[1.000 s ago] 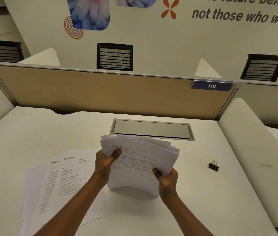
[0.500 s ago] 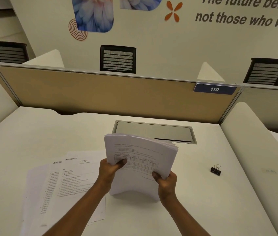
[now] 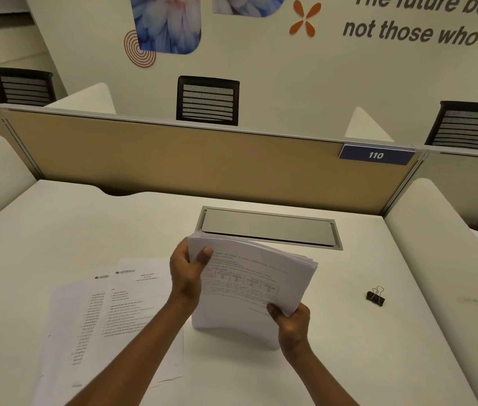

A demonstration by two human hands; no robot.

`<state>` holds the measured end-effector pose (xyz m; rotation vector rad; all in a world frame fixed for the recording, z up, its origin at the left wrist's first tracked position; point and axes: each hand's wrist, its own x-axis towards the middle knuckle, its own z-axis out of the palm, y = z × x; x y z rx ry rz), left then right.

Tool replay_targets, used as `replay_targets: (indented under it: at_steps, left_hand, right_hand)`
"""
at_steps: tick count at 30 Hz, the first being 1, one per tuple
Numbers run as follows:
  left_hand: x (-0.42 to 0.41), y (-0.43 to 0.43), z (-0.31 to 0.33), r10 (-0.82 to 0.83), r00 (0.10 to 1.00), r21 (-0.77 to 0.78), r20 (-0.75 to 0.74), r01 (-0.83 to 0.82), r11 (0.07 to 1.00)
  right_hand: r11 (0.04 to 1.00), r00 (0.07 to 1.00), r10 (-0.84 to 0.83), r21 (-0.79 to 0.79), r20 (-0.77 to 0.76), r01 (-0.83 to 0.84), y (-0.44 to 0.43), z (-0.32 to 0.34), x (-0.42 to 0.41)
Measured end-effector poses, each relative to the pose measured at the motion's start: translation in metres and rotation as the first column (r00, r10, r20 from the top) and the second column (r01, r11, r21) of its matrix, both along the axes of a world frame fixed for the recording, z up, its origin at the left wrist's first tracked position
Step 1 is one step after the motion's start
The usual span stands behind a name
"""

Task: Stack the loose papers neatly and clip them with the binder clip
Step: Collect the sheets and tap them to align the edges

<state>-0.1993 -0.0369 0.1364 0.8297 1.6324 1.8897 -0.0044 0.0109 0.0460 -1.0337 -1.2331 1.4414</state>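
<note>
One white table point(image 3: 349, 361) carries everything. Both hands hold one thick stack of papers point(image 3: 249, 285) on edge: left hand point(image 3: 186, 273) fingers closed on its upper corner, right hand point(image 3: 292, 320) gripping the lower. Several loose sheets point(image 3: 114, 312) lie left. One binder clip point(image 3: 375, 296) sits well apart, right.

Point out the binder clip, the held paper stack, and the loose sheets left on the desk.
binder clip point(image 3: 375, 297): head view, on its black body.
held paper stack point(image 3: 249, 285): head view, middle of the top sheet.
loose sheets point(image 3: 120, 312): head view, on the printed page lying flat on the desk.
</note>
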Motion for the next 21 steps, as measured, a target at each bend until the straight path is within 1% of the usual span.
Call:
replay_targets:
  at_steps: [1, 3, 4, 6, 9, 13, 19, 21]
  left_hand:
    - [0.002, 0.004, 0.010, 0.041, 0.998, -0.009, -0.050, -0.042, 0.999]
    - [0.008, 0.011, 0.025, 0.152, 0.980, -0.080, -0.126, -0.163, 0.983]
    - [0.012, 0.013, 0.030, 0.193, 0.971, -0.121, -0.142, -0.210, 0.970]
    - [0.017, 0.015, 0.033, 0.222, 0.963, -0.178, -0.155, -0.249, 0.952]
    - [0.019, 0.016, 0.031, 0.234, 0.958, -0.226, -0.164, -0.267, 0.937]
    - [0.019, 0.018, 0.030, 0.231, 0.959, -0.244, -0.164, -0.267, 0.933]
    - [0.012, 0.016, 0.026, 0.219, 0.972, -0.217, -0.085, -0.233, 0.948]
    - [0.011, 0.016, 0.025, 0.212, 0.973, -0.206, -0.087, -0.226, 0.952]
  right_hand:
    - [1.000, 1.000, 0.001, 0.005, 0.001, -0.001, 0.000, 0.000, 0.000]
    - [1.000, 1.000, 0.003, 0.010, 0.003, -0.003, 0.001, 0.000, 0.001]
    - [1.000, 1.000, 0.004, 0.011, -0.002, -0.004, 0.001, 0.001, 0.001]
    - [1.000, 1.000, 0.008, 0.015, -0.011, -0.007, 0.000, 0.002, 0.001]
    - [1.000, 1.000, 0.012, 0.017, -0.016, -0.012, 0.000, 0.002, 0.001]
    - [1.000, 1.000, 0.016, 0.012, -0.025, -0.016, 0.001, 0.002, 0.001]
    - [0.999, 0.999, 0.031, 0.025, -0.031, -0.030, 0.001, 0.003, -0.001]
    - [0.999, 0.999, 0.032, 0.023, -0.024, -0.031, 0.002, 0.002, -0.001]
